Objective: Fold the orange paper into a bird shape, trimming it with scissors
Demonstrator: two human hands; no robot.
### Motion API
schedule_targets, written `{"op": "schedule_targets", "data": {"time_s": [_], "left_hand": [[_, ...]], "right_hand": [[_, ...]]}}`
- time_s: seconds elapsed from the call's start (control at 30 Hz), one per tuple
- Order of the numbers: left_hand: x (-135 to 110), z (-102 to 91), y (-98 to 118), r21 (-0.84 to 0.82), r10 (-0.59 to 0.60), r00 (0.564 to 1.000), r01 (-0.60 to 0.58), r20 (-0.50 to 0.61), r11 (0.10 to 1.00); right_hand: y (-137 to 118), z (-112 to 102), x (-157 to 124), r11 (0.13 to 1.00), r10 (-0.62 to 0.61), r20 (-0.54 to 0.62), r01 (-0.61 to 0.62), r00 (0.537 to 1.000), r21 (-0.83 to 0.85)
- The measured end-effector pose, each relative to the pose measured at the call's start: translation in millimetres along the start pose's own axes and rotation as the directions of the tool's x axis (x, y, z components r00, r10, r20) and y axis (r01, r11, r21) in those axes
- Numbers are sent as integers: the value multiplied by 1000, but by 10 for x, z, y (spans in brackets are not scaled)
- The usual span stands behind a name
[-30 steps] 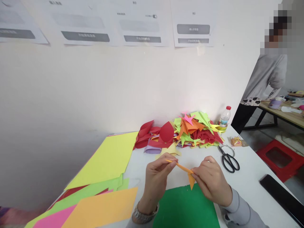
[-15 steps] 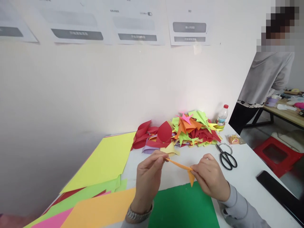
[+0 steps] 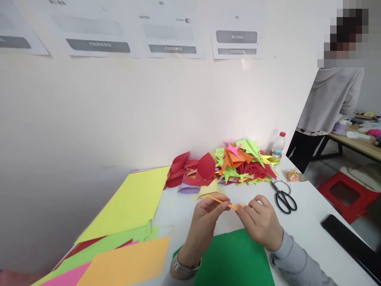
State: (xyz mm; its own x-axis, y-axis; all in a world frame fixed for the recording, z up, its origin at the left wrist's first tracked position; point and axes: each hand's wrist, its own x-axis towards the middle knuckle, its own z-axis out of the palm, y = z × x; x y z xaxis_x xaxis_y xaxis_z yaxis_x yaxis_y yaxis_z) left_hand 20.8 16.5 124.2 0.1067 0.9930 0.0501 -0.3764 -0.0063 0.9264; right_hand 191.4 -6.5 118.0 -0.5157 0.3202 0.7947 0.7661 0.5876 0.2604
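Note:
Between my two hands is a narrow folded piece of orange paper (image 3: 218, 201), held above the white table. My left hand (image 3: 205, 222), with a metal watch on the wrist, pinches it near its middle, and a thin end pokes out past the fingers to the left. At its other end my right hand (image 3: 259, 220) grips it with thumb and bent fingers, which hide most of that end. Below the hands lies a green sheet (image 3: 235, 258). Black-handled scissors (image 3: 285, 200) rest to the right of my right hand.
Coloured sheets, a yellow one (image 3: 127, 202) and an orange one (image 3: 127, 262) among them, lie at the left. Against the wall sit red curved paper pieces (image 3: 205, 169), a pile of folded paper (image 3: 244, 161) and a bottle (image 3: 279, 146). A person (image 3: 330, 99) stands beyond the table.
My left hand has moved right, closer to my right hand, and now pinches the paper nearer its middle. The pointed flap that hung by my right fingers no longer hangs down.

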Motion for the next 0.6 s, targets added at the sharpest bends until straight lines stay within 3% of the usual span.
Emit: {"op": "schedule_targets", "data": {"time_s": [0.3,0.43,0.6], "left_hand": [[7,-16,37,-19,-24,1000,25,6,1000],[4,-22,48,-4,-14,1000,14,6,1000],[0,-17,42,106,45,995,-55,89,993]], "right_hand": [[1,20,12,998,32,3,-33,999,54],[-14,-3,28,961,131,21,-132,991,242],[-36,-9,5,818,266,99,-279,959,503]]}}
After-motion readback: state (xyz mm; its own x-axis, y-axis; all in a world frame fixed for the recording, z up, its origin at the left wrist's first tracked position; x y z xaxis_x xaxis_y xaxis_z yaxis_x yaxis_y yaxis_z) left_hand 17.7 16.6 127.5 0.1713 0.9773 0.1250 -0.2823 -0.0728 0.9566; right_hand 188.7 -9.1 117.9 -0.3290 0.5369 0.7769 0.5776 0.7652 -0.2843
